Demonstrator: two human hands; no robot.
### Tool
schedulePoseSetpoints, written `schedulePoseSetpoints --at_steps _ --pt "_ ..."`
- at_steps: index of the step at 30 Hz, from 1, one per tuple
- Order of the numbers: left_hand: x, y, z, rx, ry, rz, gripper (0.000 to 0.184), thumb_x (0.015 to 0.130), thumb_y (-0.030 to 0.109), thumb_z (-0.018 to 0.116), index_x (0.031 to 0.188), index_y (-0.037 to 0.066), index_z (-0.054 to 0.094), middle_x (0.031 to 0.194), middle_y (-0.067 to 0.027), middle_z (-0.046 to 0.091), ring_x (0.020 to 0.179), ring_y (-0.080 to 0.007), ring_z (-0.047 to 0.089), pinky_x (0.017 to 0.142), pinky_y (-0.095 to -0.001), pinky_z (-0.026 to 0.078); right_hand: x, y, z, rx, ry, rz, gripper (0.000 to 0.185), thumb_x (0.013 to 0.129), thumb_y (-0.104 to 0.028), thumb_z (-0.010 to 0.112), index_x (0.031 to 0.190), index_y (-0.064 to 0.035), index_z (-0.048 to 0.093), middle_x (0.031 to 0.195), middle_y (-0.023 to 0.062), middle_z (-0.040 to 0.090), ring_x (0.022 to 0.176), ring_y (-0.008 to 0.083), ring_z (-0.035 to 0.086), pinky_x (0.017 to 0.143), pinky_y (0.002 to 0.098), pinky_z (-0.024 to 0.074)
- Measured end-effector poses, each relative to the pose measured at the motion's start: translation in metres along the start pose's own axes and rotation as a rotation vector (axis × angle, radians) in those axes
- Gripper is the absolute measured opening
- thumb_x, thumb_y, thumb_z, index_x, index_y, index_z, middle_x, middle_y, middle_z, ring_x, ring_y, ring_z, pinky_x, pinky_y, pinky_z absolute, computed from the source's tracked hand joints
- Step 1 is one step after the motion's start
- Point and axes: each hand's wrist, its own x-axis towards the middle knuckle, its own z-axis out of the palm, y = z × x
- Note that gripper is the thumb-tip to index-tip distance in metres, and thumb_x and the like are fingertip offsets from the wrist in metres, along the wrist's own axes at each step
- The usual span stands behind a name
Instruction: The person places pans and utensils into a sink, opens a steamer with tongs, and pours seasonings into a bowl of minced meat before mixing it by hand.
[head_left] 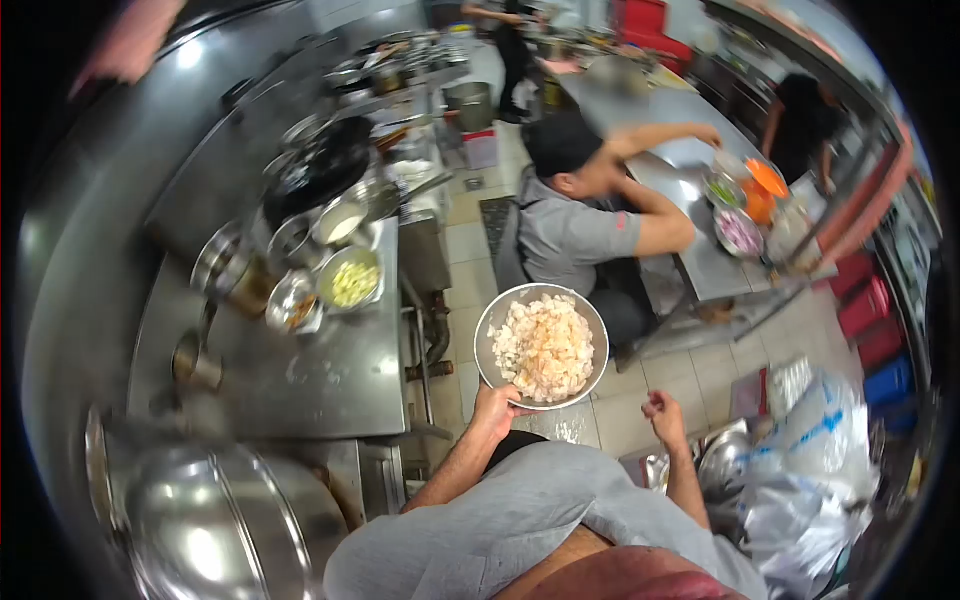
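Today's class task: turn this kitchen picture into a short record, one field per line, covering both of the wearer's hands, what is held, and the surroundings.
Left hand: left hand gripping the near rim of a metal bowl
Bowl contents: pale chopped pieces
Right hand: right hand apart from the bowl, nothing visible in it
Left side: steel counter with yellow-green pieces in another bowl
Ahead: co-worker in a grey shirt, arms over a metal table
Lower right: plastic bags, contents unclear
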Motion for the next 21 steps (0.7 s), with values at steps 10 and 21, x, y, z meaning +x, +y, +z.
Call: schedulePoseSetpoints --at_steps 10,21 --pt "0.067 -0.024 0.04 0.287 -0.414 -0.298 0.058 0.062 -0.008 0.044 0.119 -0.005 0.038 0.103 -0.0214 0.052 0.086 -0.0381 0.059 0.062 -0.0557 0.054 -0.087 -0.031 0.035 -0.115 0.184 0.327 0.032 0.075 -0.015 0.062 0.103 -0.001 0.057 0.085 0.0103 0.062 0.079 0.0194 0.058 0.072 0.032 0.0469" --pt "0.009 -0.091 0.134 0.513 -0.843 -0.621 0.055 0.062 -0.008 0.044 0.116 -0.001 0.041 0.091 -0.0096 0.053 0.073 -0.0232 0.056 0.053 -0.0387 0.05 -0.262 -0.082 0.0 0.484 1.131 0.272 0.034 0.081 -0.007 0.059 0.113 0.0002 0.051 0.091 0.004 0.057 0.078 0.0111 0.057 0.068 0.0247 0.0478"
